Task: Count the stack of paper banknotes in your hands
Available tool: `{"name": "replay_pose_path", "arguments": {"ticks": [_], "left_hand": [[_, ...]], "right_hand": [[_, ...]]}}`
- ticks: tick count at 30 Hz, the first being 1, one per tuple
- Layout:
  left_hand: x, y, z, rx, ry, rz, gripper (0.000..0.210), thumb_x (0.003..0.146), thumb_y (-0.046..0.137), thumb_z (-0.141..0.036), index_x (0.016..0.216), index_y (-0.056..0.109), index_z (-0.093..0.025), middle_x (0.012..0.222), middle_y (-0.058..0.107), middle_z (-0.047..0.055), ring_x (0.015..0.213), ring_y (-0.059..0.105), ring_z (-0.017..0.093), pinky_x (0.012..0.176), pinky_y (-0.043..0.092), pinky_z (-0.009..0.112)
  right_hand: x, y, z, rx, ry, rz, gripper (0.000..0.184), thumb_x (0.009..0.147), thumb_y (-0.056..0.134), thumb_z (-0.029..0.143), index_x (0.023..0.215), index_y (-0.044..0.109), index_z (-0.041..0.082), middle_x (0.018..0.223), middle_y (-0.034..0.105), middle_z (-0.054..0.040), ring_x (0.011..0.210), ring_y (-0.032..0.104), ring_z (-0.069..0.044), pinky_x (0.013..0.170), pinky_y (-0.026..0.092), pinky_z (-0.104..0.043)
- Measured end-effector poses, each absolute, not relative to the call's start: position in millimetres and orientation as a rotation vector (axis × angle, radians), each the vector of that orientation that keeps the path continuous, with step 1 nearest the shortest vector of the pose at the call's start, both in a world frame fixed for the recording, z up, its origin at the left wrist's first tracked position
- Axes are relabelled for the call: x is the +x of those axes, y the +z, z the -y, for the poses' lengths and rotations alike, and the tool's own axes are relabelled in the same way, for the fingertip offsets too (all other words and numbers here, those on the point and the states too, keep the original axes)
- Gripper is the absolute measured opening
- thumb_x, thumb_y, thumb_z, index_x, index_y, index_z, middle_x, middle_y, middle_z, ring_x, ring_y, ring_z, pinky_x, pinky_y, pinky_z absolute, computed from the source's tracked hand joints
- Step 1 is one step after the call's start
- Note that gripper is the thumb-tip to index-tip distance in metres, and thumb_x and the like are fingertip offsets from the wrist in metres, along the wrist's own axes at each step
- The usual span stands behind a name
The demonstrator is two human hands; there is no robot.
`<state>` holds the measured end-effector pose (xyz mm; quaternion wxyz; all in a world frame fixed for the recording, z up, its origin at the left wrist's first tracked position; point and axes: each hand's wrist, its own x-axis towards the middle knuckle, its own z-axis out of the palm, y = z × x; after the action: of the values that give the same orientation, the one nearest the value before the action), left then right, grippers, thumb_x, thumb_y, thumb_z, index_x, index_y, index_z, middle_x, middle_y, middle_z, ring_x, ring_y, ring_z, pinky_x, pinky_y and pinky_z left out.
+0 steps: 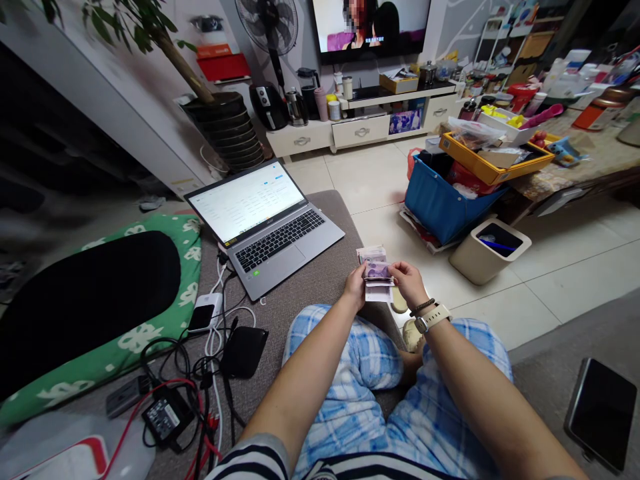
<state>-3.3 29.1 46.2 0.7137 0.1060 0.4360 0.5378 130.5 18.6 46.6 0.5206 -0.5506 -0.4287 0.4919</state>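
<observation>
Several purple and pale banknotes (pixel 379 272) are held in front of my knees, fanned one below another. My left hand (pixel 356 287) is closed on their left side. At the right edge of the purple notes, my right hand (pixel 407 281) pinches with thumb and fingers. A watch (pixel 433 319) and a dark braided bracelet are on my right wrist. To the left of the notes, an open laptop (pixel 280 233) with a lit screen rests on the grey sofa seat. How many notes there are cannot be made out.
Black and white cables, a power adapter (pixel 167 415) and a black pouch (pixel 245 351) lie left of my legs. A phone (pixel 603 412) is at far right. A blue bin (pixel 447 200) and a beige trash can (pixel 487 257) stand on the tiled floor.
</observation>
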Motion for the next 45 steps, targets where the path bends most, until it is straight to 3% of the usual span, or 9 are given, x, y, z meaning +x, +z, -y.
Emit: {"name": "replay_pose_path", "arguments": {"ticks": [11,20,28,34,39,45], "left_hand": [[-4,44,-30,0.227,1.215,-0.937,0.019,0.08,0.072,-0.029,0.087,0.071,-0.011,0.083,0.077,0.011,0.087,0.075,0.027,0.086,0.057,0.037],[-6,38,-32,0.248,1.147,-0.868,0.023,0.085,0.065,-0.031,0.094,0.071,-0.01,0.086,0.077,0.012,0.09,0.075,0.027,0.086,0.058,0.038],[-5,45,-29,0.278,1.196,-0.947,0.011,0.082,0.066,-0.021,0.086,0.07,-0.011,0.08,0.076,0.012,0.088,0.075,0.028,0.088,0.057,0.04],[-5,49,-26,0.304,1.196,-0.996,0.009,0.073,0.068,-0.01,0.082,0.068,-0.012,0.073,0.074,0.009,0.087,0.074,0.027,0.088,0.056,0.041],[-5,51,-25,0.309,1.192,-1.014,0.017,0.067,0.072,-0.008,0.082,0.067,-0.013,0.073,0.074,0.009,0.082,0.074,0.027,0.084,0.057,0.041],[-4,52,-26,0.275,1.193,-0.986,0.011,0.074,0.072,-0.018,0.081,0.068,-0.011,0.078,0.075,0.011,0.086,0.074,0.028,0.086,0.058,0.04]], "right_hand": [[130,48,-18,-1.254,1.229,0.961,0.038,0.062,0.077,0.054,0.065,0.06,0.021,0.062,0.057,0.0011,0.056,0.045,-0.014,0.055,0.035,-0.028],[129,51,-16,-1.221,1.284,0.971,0.034,0.075,0.065,0.054,0.07,0.062,0.021,0.056,0.059,0.0003,0.054,0.047,-0.015,0.055,0.035,-0.029],[128,50,-16,-1.255,1.268,0.942,0.042,0.056,0.083,0.052,0.072,0.059,0.021,0.06,0.061,0.0007,0.059,0.056,-0.017,0.06,0.043,-0.031],[131,42,-18,-1.309,1.181,0.961,0.048,0.055,0.083,0.054,0.083,0.057,0.023,0.064,0.058,0.0036,0.064,0.058,-0.018,0.063,0.045,-0.031],[132,41,-18,-1.32,1.185,0.998,0.041,0.061,0.079,0.056,0.073,0.059,0.022,0.069,0.061,-0.0004,0.066,0.056,-0.018,0.065,0.045,-0.032],[131,43,-18,-1.313,1.186,1.005,0.038,0.064,0.077,0.055,0.066,0.059,0.021,0.065,0.06,0.0002,0.064,0.052,-0.017,0.064,0.042,-0.031]]}}
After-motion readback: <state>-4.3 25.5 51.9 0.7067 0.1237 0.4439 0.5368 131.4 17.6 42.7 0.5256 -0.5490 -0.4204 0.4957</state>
